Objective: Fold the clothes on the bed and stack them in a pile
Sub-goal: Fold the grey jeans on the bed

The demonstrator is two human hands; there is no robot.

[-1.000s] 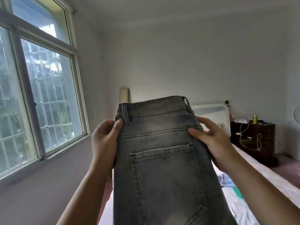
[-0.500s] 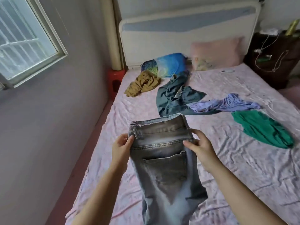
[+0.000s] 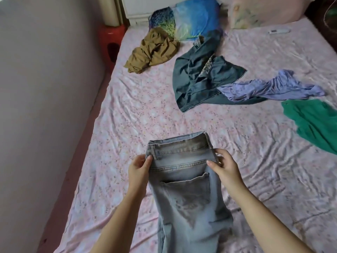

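Faded grey-blue jeans [image 3: 184, 189], folded lengthwise with a back pocket facing up, hang low over the pink floral bed [image 3: 127, 114]. My left hand [image 3: 139, 166] pinches the left end of the waistband. My right hand [image 3: 225, 166] pinches the right side just below the waistband. Unfolded clothes lie further up the bed: an olive-brown garment [image 3: 153, 50], a dark teal garment [image 3: 198, 79], a lilac garment [image 3: 273, 87] and a green garment [image 3: 313, 123].
A blue patterned pillow [image 3: 187, 17] and a pink pillow [image 3: 259, 10] lie at the headboard. A white remote [image 3: 279, 31] rests near the pink pillow. A red stool [image 3: 111, 39] stands in the gap between bed and wall [image 3: 45, 106].
The jeans were held up high in front of the wall; both hands have brought them down towards the bed. My view has tipped down and closer to the mattress.
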